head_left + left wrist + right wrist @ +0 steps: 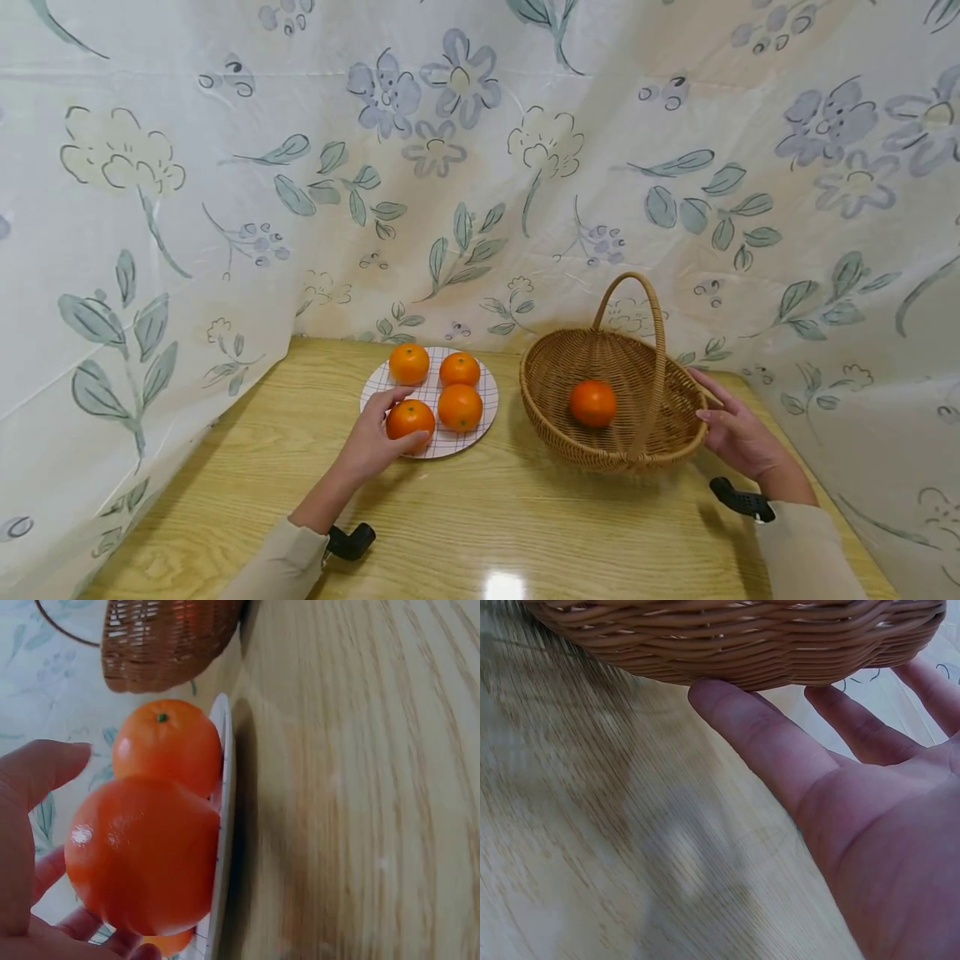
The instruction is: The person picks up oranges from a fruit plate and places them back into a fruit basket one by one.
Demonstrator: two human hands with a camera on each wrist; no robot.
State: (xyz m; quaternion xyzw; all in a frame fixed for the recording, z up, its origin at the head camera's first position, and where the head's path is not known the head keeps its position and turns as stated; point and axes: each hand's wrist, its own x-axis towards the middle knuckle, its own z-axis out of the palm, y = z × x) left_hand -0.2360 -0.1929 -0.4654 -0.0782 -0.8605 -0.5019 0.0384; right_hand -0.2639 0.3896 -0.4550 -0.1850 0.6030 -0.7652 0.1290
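Note:
My left hand [372, 437] is curved around the near-left orange [410, 423] on a round white plate [480, 429] with a grid pattern. In the left wrist view, a gap shows between the raised thumb [64, 765] and that orange, while the other fingers reach along its far side. My right hand [738, 433] is at the right rim of a wicker basket [555, 433], its thumb and fingertips right at the weave. Those fingers are fairly straight in the right wrist view. One orange [592, 403] lies inside the basket, whose tall handle arches over it.
Further oranges lie on the plate: one at the back left [408, 363], one at the back right [460, 370] and one at the near right [461, 407]. A floral cloth [450, 192] hangs behind and beside the wooden table [465, 517].

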